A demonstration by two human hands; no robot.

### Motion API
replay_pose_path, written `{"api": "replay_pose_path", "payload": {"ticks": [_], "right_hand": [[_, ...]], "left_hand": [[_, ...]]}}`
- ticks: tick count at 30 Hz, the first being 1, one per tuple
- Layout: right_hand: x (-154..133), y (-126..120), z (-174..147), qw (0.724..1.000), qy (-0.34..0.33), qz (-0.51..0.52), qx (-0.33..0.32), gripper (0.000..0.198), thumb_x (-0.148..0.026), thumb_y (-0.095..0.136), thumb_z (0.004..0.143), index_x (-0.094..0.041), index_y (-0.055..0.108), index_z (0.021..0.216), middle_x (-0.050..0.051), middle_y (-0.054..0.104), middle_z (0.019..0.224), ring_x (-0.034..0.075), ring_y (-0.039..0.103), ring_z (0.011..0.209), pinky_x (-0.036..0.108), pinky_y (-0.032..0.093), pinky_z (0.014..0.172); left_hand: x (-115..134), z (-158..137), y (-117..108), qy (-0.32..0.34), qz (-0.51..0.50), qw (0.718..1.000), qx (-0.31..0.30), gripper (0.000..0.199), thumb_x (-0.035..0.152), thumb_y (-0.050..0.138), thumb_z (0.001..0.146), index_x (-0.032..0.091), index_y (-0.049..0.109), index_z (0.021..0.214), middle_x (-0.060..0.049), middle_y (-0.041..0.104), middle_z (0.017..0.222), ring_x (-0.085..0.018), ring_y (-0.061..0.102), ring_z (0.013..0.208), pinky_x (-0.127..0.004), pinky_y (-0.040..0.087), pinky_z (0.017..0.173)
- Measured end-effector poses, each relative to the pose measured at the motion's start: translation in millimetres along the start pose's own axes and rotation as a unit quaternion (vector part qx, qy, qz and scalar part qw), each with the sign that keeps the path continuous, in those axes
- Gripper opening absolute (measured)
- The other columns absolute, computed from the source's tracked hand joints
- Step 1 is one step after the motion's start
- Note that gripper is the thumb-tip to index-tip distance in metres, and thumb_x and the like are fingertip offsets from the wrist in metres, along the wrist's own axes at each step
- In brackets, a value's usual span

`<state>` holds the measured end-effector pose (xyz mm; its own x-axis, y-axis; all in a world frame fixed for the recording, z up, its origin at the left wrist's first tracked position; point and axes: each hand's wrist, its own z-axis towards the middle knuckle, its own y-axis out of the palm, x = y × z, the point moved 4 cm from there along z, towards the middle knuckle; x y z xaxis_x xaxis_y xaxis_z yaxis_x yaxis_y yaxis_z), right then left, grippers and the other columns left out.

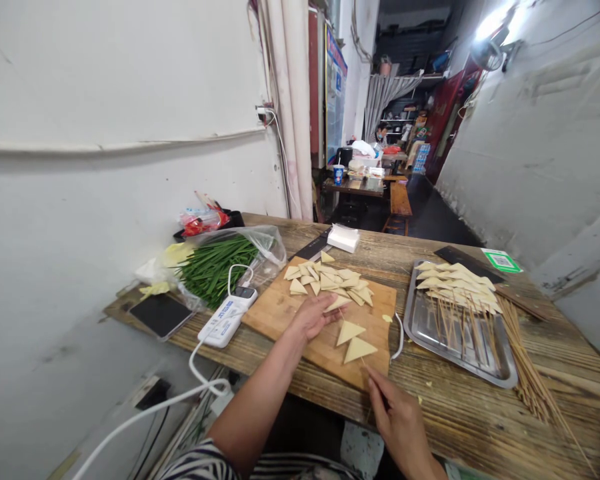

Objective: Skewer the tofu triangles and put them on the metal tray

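Observation:
My right hand (401, 419) pinches the lower end of a thin bamboo skewer (363, 362) near the front edge of the cutting board (275, 312). Two pale yellow triangles, which look like tofu sheet, are threaded on it: a lower triangle (360, 349) and an upper triangle (351, 332). Beyond them, my left hand (316, 318) holds another tofu triangle (337, 304) between thumb and fingers at the skewer's tip. Whether the tip has pierced this piece is hard to see. A heap of loose triangles (325, 275) lies on the board's far half.
Right of the board, a metal tray (414, 327) holds several threaded skewers (455, 283); bare skewers (523, 360) lie beside it. Leftward are a power strip (227, 320), bagged green chives (217, 263) and a dark flat device (161, 315). A knife (314, 247) and white box (343, 238) sit behind.

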<state>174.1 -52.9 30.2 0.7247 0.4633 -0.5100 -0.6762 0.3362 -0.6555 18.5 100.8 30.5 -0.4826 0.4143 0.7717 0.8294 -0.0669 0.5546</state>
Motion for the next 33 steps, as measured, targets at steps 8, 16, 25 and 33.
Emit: {"api": "replay_pose_path", "payload": {"ticks": [8,16,25,33], "right_hand": [[-2,-1,2,1.0,0.006,0.004,-0.009,0.03,-0.022,0.038,0.088,-0.013,0.062,0.105,0.011,0.068,0.093,0.017,0.066,0.077,0.024,0.053,0.069],[-5,2,7,1.0,0.007,0.0,-0.003,0.031,-0.022,0.038,0.088,-0.012,0.062,0.104,0.011,0.068,0.09,0.018,0.066,0.075,0.024,0.054,0.066],[-9,2,13,1.0,-0.007,-0.024,0.013,0.034,-0.024,0.034,0.09,-0.012,0.065,0.099,0.011,0.069,0.083,0.017,0.067,0.066,0.024,0.054,0.058],[-11,5,15,0.999,0.008,-0.043,0.006,0.035,-0.024,0.033,0.089,-0.013,0.065,0.098,0.01,0.07,0.083,0.018,0.067,0.067,0.023,0.054,0.057]], "left_hand": [[0,-1,1,0.006,0.018,1.0,-0.005,0.015,0.019,0.063,0.071,0.007,0.06,0.079,-0.013,0.064,0.083,-0.018,0.064,0.073,-0.027,0.051,0.066],[1,-4,4,-0.004,0.036,0.999,0.005,0.013,0.018,0.063,0.071,0.006,0.061,0.077,-0.014,0.065,0.082,-0.018,0.064,0.071,-0.027,0.051,0.065],[-1,-2,4,0.001,0.064,0.998,-0.026,0.019,0.024,0.065,0.069,0.007,0.063,0.078,-0.012,0.065,0.081,-0.016,0.063,0.071,-0.023,0.049,0.062],[-2,-3,4,0.002,0.082,0.996,-0.032,0.023,0.027,0.067,0.066,0.008,0.064,0.078,-0.012,0.066,0.078,-0.016,0.062,0.071,-0.023,0.048,0.063]]}}
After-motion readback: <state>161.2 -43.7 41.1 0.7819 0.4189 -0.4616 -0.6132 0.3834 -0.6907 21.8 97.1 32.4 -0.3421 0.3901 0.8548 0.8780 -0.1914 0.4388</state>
